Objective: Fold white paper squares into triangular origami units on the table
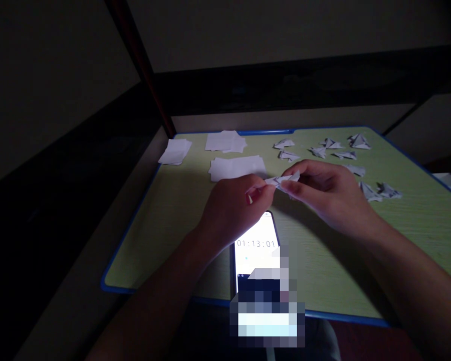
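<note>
Both hands are at work near the middle of the frame. The left hand and the right hand are just beside each other, clamped on one folded paper piece: the left grips its left end, the right its right end, thumb toward the camera. The piece is white with creased, angled edges, held above the counter; its finer folds are too small to read.

Counter: pale green top, blue rim. Upper left of the frame: a small stack of paper sheets near the counter's left edge. Upper centre: a second stack close to the far edge, and a third stack nearer, just beyond the left hand, sheets unevenly aligned.

Upper right: a scatter of folded paper shapes, white with grey shading, some touching or overlapping. The nearest ones lie beyond the right wrist.

Lower centre: a smartphone, screen lit, reading 01:13:01. The left hand covers its upper left corner; a pixelated patch obscures its lower part.
</note>
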### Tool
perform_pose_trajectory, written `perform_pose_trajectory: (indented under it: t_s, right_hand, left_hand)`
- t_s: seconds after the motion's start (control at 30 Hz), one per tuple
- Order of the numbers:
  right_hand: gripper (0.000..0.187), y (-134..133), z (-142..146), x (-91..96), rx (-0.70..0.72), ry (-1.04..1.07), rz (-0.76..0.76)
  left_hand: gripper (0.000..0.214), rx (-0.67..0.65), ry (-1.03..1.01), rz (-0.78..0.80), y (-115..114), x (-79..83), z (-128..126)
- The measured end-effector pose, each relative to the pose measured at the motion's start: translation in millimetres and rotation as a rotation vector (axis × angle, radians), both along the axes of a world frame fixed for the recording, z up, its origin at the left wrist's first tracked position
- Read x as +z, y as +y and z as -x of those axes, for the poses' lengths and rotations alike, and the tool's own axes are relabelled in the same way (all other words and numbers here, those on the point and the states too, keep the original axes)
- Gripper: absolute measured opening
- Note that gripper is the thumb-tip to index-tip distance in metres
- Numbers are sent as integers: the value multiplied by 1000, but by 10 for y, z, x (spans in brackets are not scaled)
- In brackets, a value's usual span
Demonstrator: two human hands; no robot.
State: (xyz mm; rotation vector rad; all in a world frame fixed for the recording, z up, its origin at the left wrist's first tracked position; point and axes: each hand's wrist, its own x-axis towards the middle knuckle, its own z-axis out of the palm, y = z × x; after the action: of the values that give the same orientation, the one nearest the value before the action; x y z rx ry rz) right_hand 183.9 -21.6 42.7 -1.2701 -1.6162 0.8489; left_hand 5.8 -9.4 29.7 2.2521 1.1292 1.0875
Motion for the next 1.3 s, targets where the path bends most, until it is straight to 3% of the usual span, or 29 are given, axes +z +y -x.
perform_pose_trajectory:
  t_s: [0.5, 0.73, 0.9, 1.03, 1.3]
  right_hand:
    - [13, -3, -1, -2, 6, -4, -10]
    - [14, 3, -8, -5, -10, 24, -26]
    - [14, 6, -25, 59, -42, 40, -20]
    - [13, -7, -24, 78, -43, 25, -20]
    - [15, -3, -29, 60, -38, 51, -30]
  left_hand:
    - [20, 26, 6, -14, -3, -12, -6]
    - [27, 7, 11, 115, -55, 91, 44]
    - [48, -73, 364, 460, -500, 188, 284]
    - [49, -57, 627, 653, -814, 171, 436]
    - [58, 18, 775, 719, -848, 166, 423]
